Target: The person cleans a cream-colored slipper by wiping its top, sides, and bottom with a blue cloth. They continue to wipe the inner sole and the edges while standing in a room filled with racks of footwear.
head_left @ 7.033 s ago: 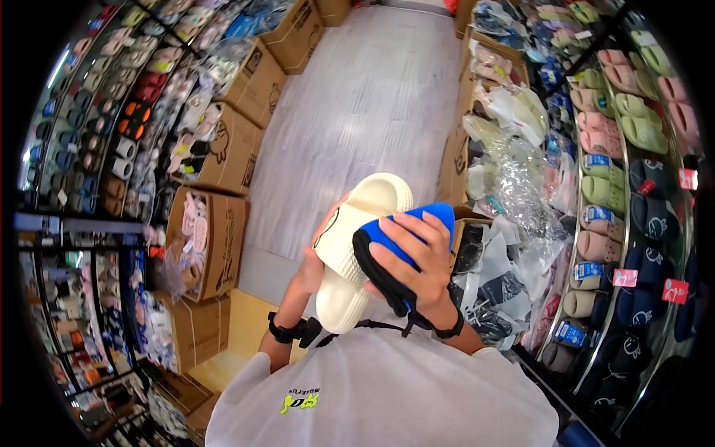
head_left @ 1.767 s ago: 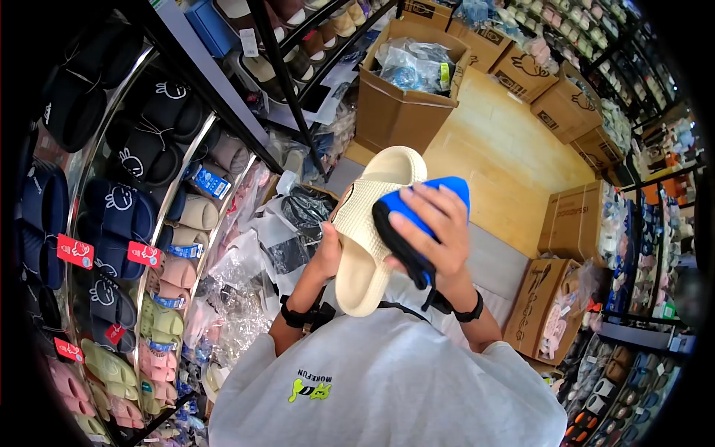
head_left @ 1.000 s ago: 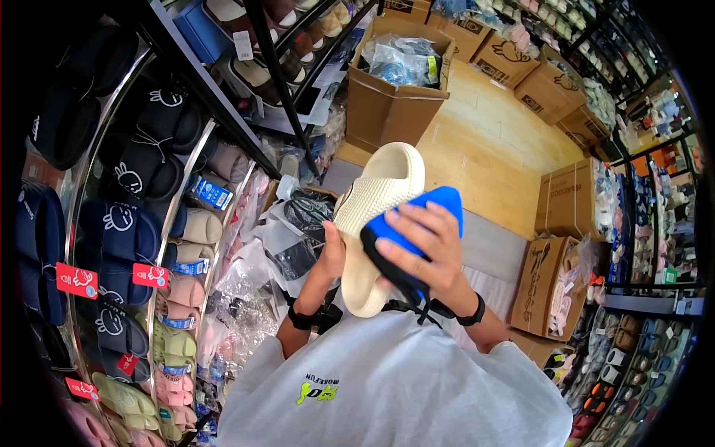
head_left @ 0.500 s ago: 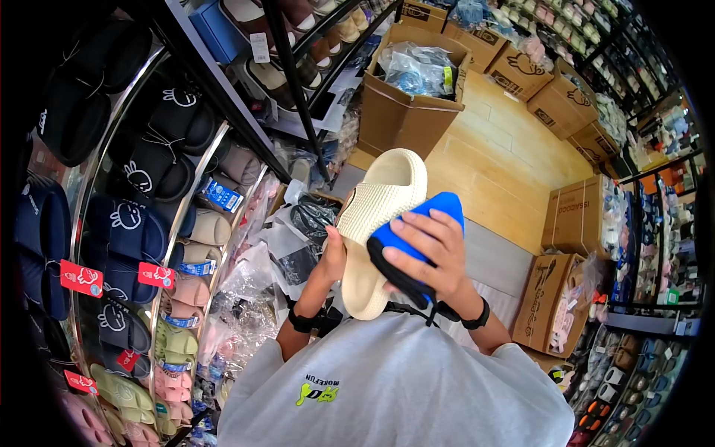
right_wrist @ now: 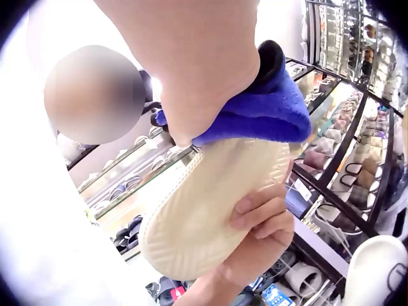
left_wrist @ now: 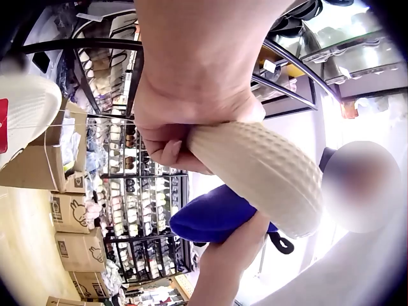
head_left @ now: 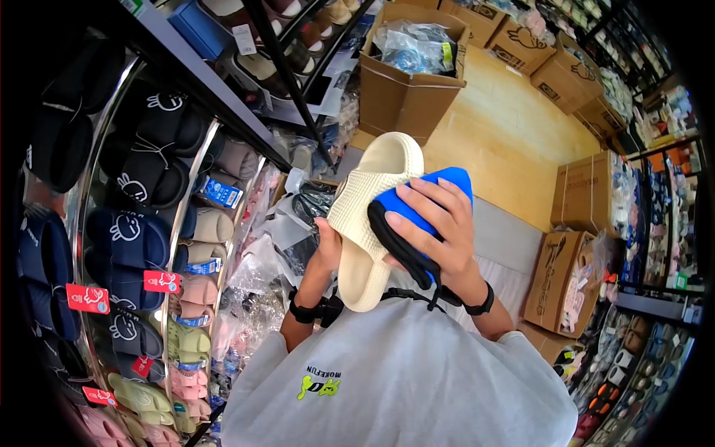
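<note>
A cream textured slide slipper (head_left: pixel 376 216) is held up in front of the chest, toe end away from the body. My left hand (head_left: pixel 325 249) grips it from the side, thumb at its edge; in the right wrist view its fingers (right_wrist: pixel 261 217) curl against the pale sole. A folded blue plush cloth (head_left: pixel 454 195) with black edging and a black cord loop overlaps the slipper's strap on the right. My right hand (head_left: pixel 439 231) holds this cloth, fingers spread over its top. The left wrist view shows the cloth (left_wrist: pixel 213 217) just below the slipper's heel.
Racks of dark slippers (head_left: pixel 130 223) with red tags stand at the left. An open carton (head_left: pixel 406 93) of plastic-wrapped goods is ahead, with more cartons (head_left: pixel 562 279) along the right. Plastic wrapping (head_left: pixel 253 298) lies beside the left arm. A white slipper (left_wrist: pixel 29 108) appears in the left wrist view.
Since the oldest frame the view has turned from a grey-floored aisle to the dark slipper racks. Over the last second, cloth and right hand have shifted slightly up and right; both grips persist.
</note>
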`<state>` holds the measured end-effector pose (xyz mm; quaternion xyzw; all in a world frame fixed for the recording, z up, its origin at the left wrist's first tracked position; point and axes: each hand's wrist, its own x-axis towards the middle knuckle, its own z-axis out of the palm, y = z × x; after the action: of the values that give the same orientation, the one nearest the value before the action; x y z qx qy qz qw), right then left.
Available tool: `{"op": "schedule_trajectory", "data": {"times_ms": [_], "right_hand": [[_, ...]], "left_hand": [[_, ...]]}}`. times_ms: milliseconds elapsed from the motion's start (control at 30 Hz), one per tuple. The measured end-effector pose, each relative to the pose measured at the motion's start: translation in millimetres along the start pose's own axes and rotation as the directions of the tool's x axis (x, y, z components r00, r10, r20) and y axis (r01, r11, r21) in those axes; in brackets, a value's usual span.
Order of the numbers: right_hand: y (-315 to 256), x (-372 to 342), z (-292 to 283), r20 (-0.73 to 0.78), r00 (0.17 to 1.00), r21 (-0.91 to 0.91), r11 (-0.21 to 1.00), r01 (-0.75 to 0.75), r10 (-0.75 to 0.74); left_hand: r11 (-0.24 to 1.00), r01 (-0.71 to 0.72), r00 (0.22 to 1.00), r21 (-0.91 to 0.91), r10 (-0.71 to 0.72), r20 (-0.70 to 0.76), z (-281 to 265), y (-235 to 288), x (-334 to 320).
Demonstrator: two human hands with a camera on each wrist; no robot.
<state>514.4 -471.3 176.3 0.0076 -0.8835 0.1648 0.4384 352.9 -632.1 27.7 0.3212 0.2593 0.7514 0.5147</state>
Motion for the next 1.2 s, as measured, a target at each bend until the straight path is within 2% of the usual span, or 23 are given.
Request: {"op": "schedule_trajectory", "data": {"times_ms": [67,200,233,267,333,400,600,667,700,800,900,1000,1100,1200], "right_hand": [[-8,-4,1,0.000,1.000,-0.005,1.000,-0.002,0.002],[-18,-20,10,0.019,0.988,0.015,0.988,0.155,-0.156],[-15,-21,5,0.049,0.987,0.011,0.988,0.156,-0.156],[-7,-19,-2,0.099,0.985,0.007,0.990,0.140,-0.140],[-4,-14,-3,0.001,1.000,0.014,1.000,-0.011,0.011],[-5,-13,-3,-0.041,0.996,-0.029,0.996,-0.079,0.078],[-16,-29,1,0.002,0.997,-0.052,0.996,0.078,-0.078],[-12,-25,-6,0.028,1.000,-0.032,0.999,0.012,-0.011],[-11,-25,-7,0.008,0.999,-0.035,0.999,-0.035,0.035],[-15,-25,-6,-0.031,0.998,-0.061,0.997,-0.052,0.050],[-18,-28,2,-0.041,0.993,-0.068,0.992,0.104,-0.106],[-11,-24,-4,0.078,0.979,-0.070,0.979,0.193,-0.188],[-1,-10,-7,0.012,0.996,-0.075,0.993,0.090,-0.089],[-4,-5,-4,-0.013,1.000,-0.073,0.997,-0.005,0.004]], "left_hand": [[0.999,0.021,1.000,0.035,-0.021,-0.002,3,1,3],[0.988,0.072,0.997,0.133,-0.066,-0.048,7,4,5],[0.986,0.080,0.996,0.148,-0.073,-0.053,9,4,4],[0.983,0.085,0.996,0.163,-0.077,-0.053,10,5,2],[0.979,0.100,0.994,0.177,-0.091,-0.059,10,3,4],[0.975,0.110,0.993,0.191,-0.100,-0.063,12,3,5],[0.957,0.150,0.988,0.247,-0.136,-0.073,14,6,9],[0.968,0.140,0.990,0.209,-0.135,-0.040,14,4,10],[0.988,0.103,0.993,0.117,-0.109,0.041,14,3,13],[0.904,0.239,0.969,0.354,-0.200,-0.143,22,10,12],[0.956,0.160,0.987,0.247,-0.151,-0.056,8,5,11],[0.987,0.095,0.994,0.128,-0.101,0.041,-8,0,7],[0.995,0.063,0.997,0.077,-0.067,0.050,-2,5,10],[0.986,0.061,0.998,0.152,-0.062,-0.002,4,13,10]]}}
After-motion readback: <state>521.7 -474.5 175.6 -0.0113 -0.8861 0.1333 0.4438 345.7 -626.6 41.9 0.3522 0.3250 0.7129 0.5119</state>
